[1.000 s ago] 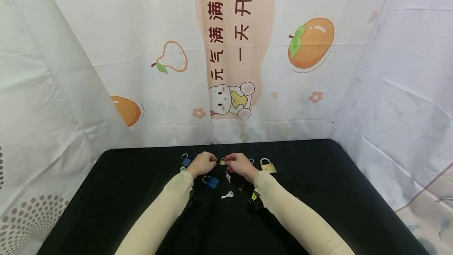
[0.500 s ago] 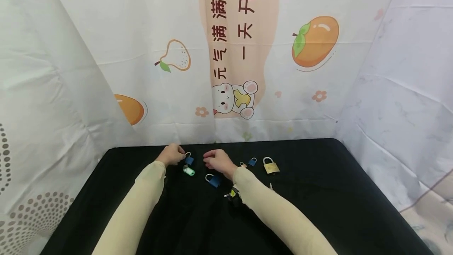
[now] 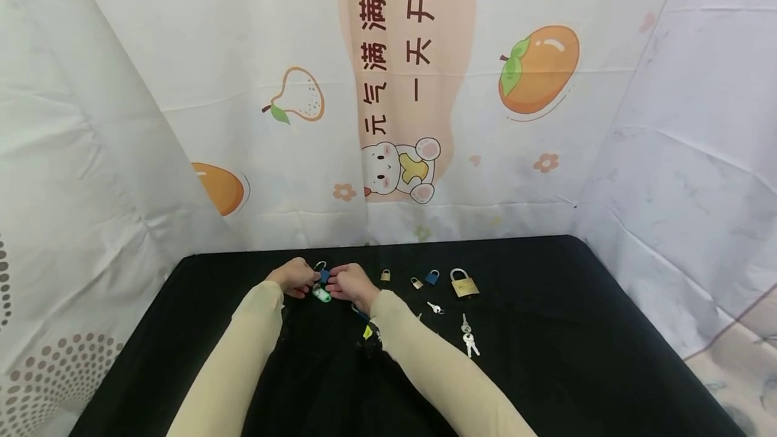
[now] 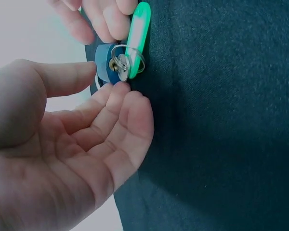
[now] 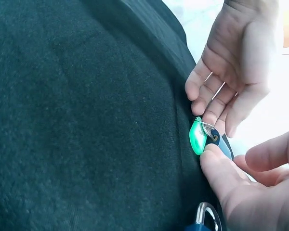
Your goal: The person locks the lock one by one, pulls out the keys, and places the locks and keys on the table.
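Observation:
A small blue padlock (image 4: pixel 105 62) with an open shackle lies at the back left of the table in the head view. A key (image 4: pixel 123 67) sits at its keyhole, and a ring joins it to a green key tag (image 4: pixel 139 39). My left hand (image 3: pixel 295 278) has its thumb at one side of this padlock and its fingertips at the lower edge. From the other side, my right hand (image 3: pixel 352 285) reaches in with loosely bent fingers, its thumb tip (image 5: pixel 211 152) right by the padlock and tag. Another blue padlock (image 5: pixel 198 227) is partly hidden beneath the right wrist.
Two small brass padlocks (image 3: pixel 385 276), a blue padlock (image 3: pixel 432 278) and a large brass padlock (image 3: pixel 465 287) are spread to the right on the black cloth (image 3: pixel 546 329). Loose keys (image 3: pixel 469 341) lie in front of them. A white printed curtain (image 3: pixel 291 174) hangs behind the table.
Both hands have moved left from the small brass padlock at the middle. The left hand reached the blue padlock first, and the right hand has since come to it, uncovering keys.

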{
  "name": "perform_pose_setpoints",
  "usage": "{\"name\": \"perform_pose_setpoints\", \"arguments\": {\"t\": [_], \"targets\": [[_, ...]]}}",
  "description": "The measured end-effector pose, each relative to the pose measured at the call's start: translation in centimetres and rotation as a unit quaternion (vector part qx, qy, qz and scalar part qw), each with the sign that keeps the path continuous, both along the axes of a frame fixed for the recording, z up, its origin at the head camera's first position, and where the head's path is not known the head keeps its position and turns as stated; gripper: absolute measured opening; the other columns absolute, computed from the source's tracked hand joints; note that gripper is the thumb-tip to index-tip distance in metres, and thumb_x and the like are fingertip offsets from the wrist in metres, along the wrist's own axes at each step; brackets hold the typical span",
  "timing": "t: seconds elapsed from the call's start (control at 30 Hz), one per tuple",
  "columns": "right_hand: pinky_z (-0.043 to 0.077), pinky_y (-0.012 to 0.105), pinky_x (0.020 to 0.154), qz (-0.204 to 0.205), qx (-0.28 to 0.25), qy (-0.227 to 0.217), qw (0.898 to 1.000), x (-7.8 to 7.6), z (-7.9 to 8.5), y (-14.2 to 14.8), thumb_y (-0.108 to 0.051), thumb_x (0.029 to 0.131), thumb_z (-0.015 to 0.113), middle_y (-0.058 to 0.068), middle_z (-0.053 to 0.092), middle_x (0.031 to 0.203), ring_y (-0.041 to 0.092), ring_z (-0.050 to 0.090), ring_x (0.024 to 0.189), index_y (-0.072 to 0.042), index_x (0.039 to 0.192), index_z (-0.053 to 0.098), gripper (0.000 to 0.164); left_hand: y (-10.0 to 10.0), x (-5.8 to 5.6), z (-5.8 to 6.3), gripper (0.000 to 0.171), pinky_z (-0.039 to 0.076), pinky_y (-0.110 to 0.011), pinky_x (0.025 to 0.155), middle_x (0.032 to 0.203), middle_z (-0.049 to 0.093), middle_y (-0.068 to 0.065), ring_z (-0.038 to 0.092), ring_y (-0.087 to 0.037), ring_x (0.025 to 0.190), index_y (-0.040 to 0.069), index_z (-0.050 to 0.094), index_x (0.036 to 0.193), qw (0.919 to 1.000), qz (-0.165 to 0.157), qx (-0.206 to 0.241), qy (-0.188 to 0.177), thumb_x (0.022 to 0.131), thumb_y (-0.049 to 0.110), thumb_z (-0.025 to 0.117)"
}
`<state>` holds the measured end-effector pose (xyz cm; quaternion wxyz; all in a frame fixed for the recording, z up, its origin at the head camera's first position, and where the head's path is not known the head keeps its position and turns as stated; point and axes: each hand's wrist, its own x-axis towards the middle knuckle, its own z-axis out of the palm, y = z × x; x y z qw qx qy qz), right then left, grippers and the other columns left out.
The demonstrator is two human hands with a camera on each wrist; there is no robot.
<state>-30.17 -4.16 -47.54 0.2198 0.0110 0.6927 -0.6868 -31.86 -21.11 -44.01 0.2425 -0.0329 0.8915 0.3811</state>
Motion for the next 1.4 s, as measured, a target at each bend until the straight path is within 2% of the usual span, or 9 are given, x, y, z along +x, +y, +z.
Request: {"name": "perform_pose_setpoints", "arguments": {"t": [0.27,0.5,0.83,0.97,1.1,1.2,1.27,1.33,1.4], "targets": [[0.052,0.04,0.096,-0.006,-0.049,-0.019,0.999,-0.1,-0.2,0.0,0.006,0.103,0.034,0.025,0.062,0.13,0.032,0.065,0.117,0.011,0.14,0.049,0.041,0.3,0.0,-0.3,0.025,0.055,-0.033,0.068,0.092,0.055,-0.011,0.055,-0.023,0.08,0.0,0.054,0.102,0.9996,0.012,-0.024,-0.003,0.107,0.024,0.048],[0.051,0.041,0.098,-0.003,-0.064,-0.021,0.998,0.1,-0.5,0.1,0.007,0.102,0.032,0.027,0.059,0.134,0.033,0.063,0.121,0.013,0.143,0.045,0.043,0.4,-0.1,-0.6,0.04,0.052,-0.033,0.065,0.085,0.056,-0.009,0.055,-0.022,0.077,0.004,0.06,0.084,0.9983,-0.014,-0.057,0.003,0.107,0.034,0.046],[0.052,0.04,0.097,-0.004,-0.059,-0.02,0.998,0.4,-0.6,0.0,0.008,0.1,0.036,0.025,0.062,0.13,0.032,0.063,0.12,0.012,0.141,0.047,0.043,0.8,0.4,-1.4,0.034,0.049,-0.034,0.066,0.084,0.054,-0.01,0.055,-0.023,0.077,0.0,0.062,0.101,0.9976,0.003,-0.061,0.031,0.106,0.031,0.048],[0.052,0.041,0.097,0.002,-0.065,-0.022,0.998,0.5,-0.2,0.4,0.007,0.1,0.039,0.024,0.063,0.129,0.033,0.064,0.118,0.011,0.143,0.046,0.044,0.9,0.6,-1.5,0.033,0.05,-0.032,0.061,0.079,0.056,-0.009,0.057,-0.021,0.072,0.001,0.063,0.098,0.9967,0.008,-0.057,0.057,0.105,0.031,0.051],[0.051,0.043,0.098,0.014,-0.075,-0.029,0.997,0.6,0.9,1.8,0.001,0.102,0.043,0.022,0.063,0.129,0.034,0.063,0.118,0.008,0.147,0.042,0.045,1.3,1.1,-1.0,0.038,0.05,-0.029,0.059,0.078,0.061,-0.008,0.06,-0.02,0.069,-0.001,0.065,0.104,0.9938,0.005,-0.023,0.109,0.105,0.034,0.051],[0.051,0.044,0.098,0.026,-0.08,-0.025,0.996,0.5,2.2,3.5,-0.009,0.108,0.042,0.024,0.06,0.133,0.037,0.062,0.12,0.006,0.15,0.039,0.045,1.9,1.9,0.1,0.039,0.049,-0.029,0.061,0.082,0.062,-0.007,0.061,-0.022,0.072,-0.001,0.065,0.109,0.9862,-0.003,0.003,0.165,0.106,0.035,0.051],[0.052,0.045,0.097,0.038,-0.082,-0.015,0.996,0.4,3.0,4.9,-0.018,0.111,0.04,0.025,0.057,0.137,0.039,0.061,0.121,0.004,0.15,0.04,0.045,2.3,2.6,1.1,0.037,0.047,-0.031,0.062,0.082,0.061,-0.007,0.059,-0.022,0.072,-0.001,0.063,0.109,0.9756,-0.023,-0.003,0.218,0.106,0.034,0.05],[0.053,0.046,0.095,0.05,-0.081,-0.002,0.995,0.3,3.8,6.4,-0.026,0.112,0.036,0.024,0.058,0.135,0.039,0.063,0.116,0.003,0.147,0.044,0.047,3.0,3.4,1.8,0.032,0.044,-0.032,0.059,0.079,0.059,-0.004,0.056,-0.02,0.067,0.001,0.063,0.107,0.9604,-0.049,-0.029,0.273,0.106,0.032,0.052],[0.055,0.046,0.091,0.067,-0.074,0.003,0.995,0.4,4.4,8.0,-0.037,0.113,0.032,0.021,0.061,0.124,0.035,0.067,0.102,0.003,0.14,0.051,0.052,3.8,4.3,2.2,0.027,0.043,-0.032,0.056,0.073,0.057,-0.001,0.053,-0.016,0.06,0.003,0.062,0.104,0.9373,-0.082,-0.069,0.332,0.105,0.029,0.055]]}}
